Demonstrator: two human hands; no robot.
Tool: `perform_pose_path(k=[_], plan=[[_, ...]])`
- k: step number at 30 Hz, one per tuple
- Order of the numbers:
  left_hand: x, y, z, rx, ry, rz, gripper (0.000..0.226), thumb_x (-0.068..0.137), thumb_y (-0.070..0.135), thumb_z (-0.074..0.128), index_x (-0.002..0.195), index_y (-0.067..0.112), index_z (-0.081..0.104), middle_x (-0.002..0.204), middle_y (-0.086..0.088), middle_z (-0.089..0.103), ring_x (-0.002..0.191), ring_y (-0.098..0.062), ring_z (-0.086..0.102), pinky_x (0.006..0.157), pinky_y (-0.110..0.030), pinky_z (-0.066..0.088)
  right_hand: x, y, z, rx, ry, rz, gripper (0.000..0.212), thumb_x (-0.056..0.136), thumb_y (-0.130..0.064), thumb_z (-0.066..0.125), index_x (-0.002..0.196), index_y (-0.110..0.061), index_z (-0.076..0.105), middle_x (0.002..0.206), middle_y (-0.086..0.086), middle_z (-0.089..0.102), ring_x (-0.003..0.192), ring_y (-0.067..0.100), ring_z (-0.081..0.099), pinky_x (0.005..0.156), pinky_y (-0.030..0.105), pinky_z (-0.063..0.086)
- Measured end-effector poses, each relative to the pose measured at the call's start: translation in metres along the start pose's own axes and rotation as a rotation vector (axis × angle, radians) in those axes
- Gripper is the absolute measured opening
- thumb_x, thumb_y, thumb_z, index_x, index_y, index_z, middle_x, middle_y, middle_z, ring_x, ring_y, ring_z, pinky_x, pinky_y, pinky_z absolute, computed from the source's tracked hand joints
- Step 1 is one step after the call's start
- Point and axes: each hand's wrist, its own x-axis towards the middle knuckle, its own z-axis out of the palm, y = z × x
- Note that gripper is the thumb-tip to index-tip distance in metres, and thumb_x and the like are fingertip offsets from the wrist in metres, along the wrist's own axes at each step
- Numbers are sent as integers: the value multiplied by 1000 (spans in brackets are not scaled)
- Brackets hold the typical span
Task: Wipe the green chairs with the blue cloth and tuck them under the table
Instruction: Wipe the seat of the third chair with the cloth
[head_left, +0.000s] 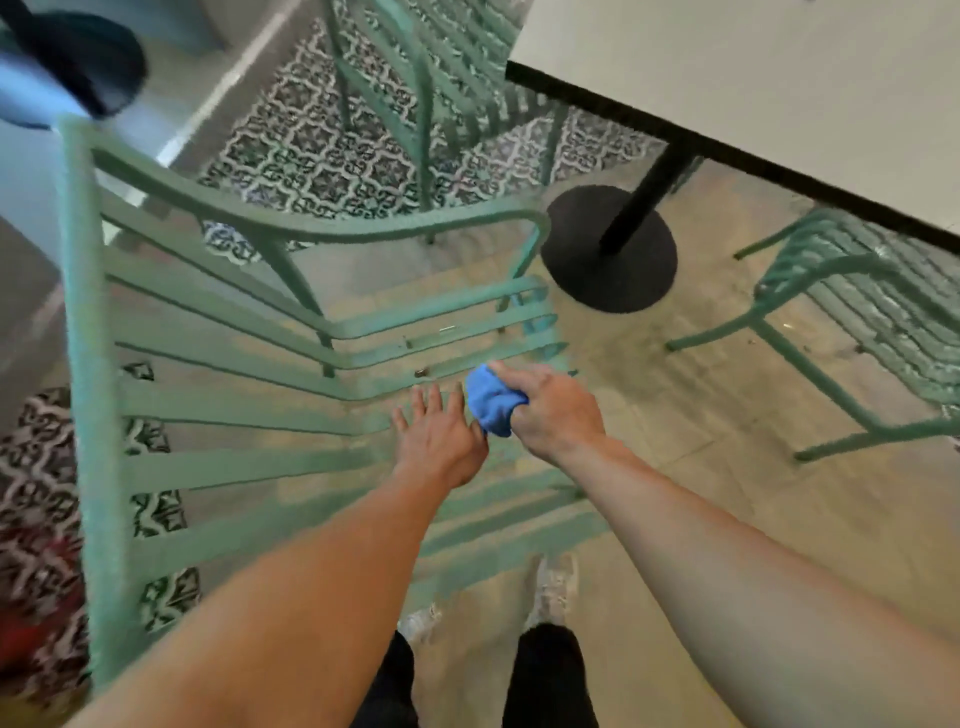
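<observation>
- Floor's a mix here: plain beige concrete-looking floor (701, 415) under the person, and black-and-white patterned tiles (322, 150) further back and along the left edge.
- White table (753, 67) with a dark edge fills the top right corner, cut off by the frame, so no idea how big it is. Its black post runs down to a round black base (613, 254) on the floor.
- Nearest green chair (218, 364) takes up most of the left and middle, slatted metal, pretty blurry, and its lower left part runs out of view.
- Second green chair (410, 78) sits at the top by the table's corner, top cut off. Third green chair (872, 312) is on the right, partly tucked under the table edge, so a good chunk is hidden.
- Right hand (556, 410) is clamped around the blue cloth (493, 402), bunched into a ball, right over the front slats of the nearest chair's seat. Can't tell if the cloth actually touches the slats.
- Left hand (439, 441) is flat with fingers spread, holding nothing, just beside the cloth over the same seat.
- Dark blurry blob (78, 62) top left, honestly can't make out what it is. Same for a red smear (36, 613) at the lower left.
- Pale shoes (553, 587) and dark trousers poke out at the bottom between the forearms.
</observation>
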Motion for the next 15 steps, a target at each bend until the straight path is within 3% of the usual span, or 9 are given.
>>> perform_pose_path(k=[5,9,12,15], plan=[[68,-19,24,-108,124,-171,66,97,47,38,153,17,18,160,-12,16,147,-28,14,116,-54,15,112,24,26,92,74,-123,53,81,-13,52,125,-40,60,130,3,57,116,25,54,94,31,42],[104,-50,80,-89,25,-315,68,99,39,35,156,18,4,164,-10,0,150,-28,0,120,-50,5,199,63,38,231,252,75,44,81,-11,49,119,-24,66,121,9,65,113,30,57,89,32,44],[122,-71,126,-40,-17,-371,72,97,30,37,155,16,-2,163,-10,-6,150,-29,-5,120,-50,1,265,100,39,228,434,228,41,82,-26,43,115,-15,64,117,17,62,111,36,56,87,36,44],[127,-87,166,-22,-18,-400,83,91,25,41,154,13,-11,162,-11,-15,149,-31,-11,121,-48,-3,317,127,67,-27,368,222,49,91,-43,36,123,-13,58,132,21,49,124,40,45,100,47,38]])
